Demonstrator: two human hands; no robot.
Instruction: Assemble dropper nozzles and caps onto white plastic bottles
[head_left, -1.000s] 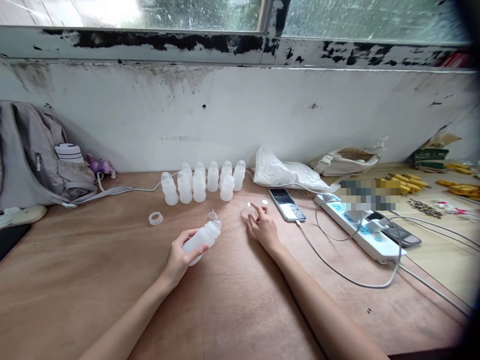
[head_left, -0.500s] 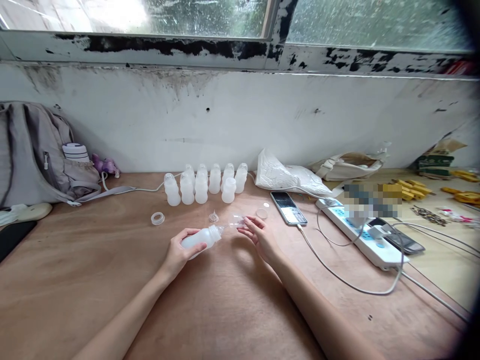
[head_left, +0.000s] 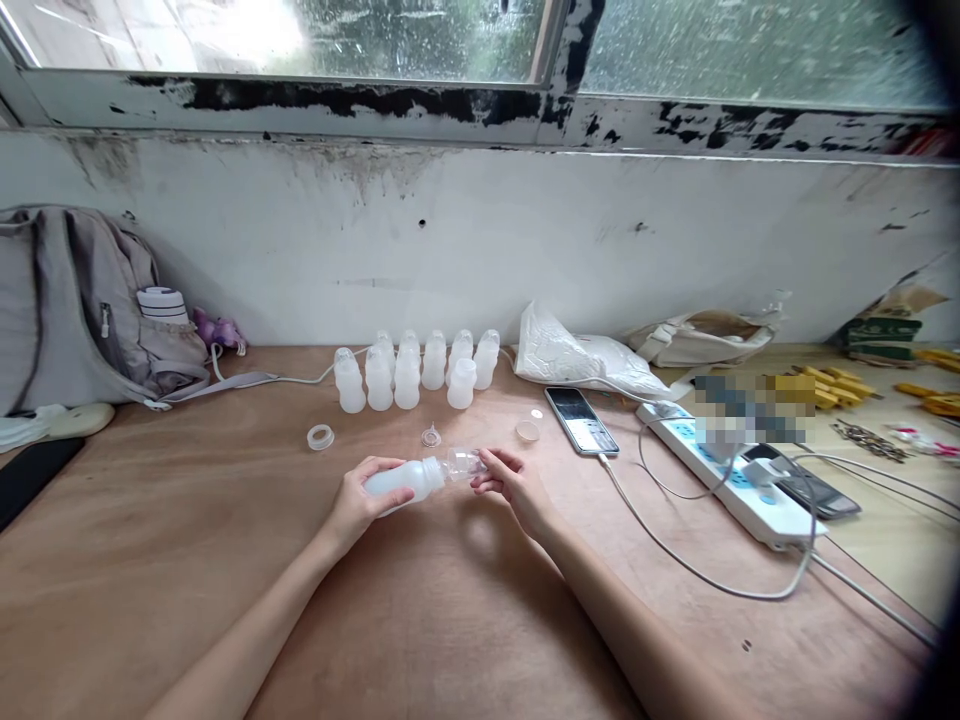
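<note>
My left hand is wrapped round a frosted white baby bottle, which lies tilted with its neck toward the right. The fingers of my right hand pinch a clear plastic cap, its open end up against the bottle's neck and over the clear tip there. On the table just beyond lie a white ring, a clear nipple-like piece and a clear round lid. Several similar white bottles stand upright in a group farther back.
A phone on a charging cable and a white power strip with loose cables lie to the right. A white plastic package sits by the wall. At the left is a grey backpack.
My right hand has brought the clear cap left and down onto the tip at the bottle's neck. The left hand still holds the bottle. The view has shifted slightly.
</note>
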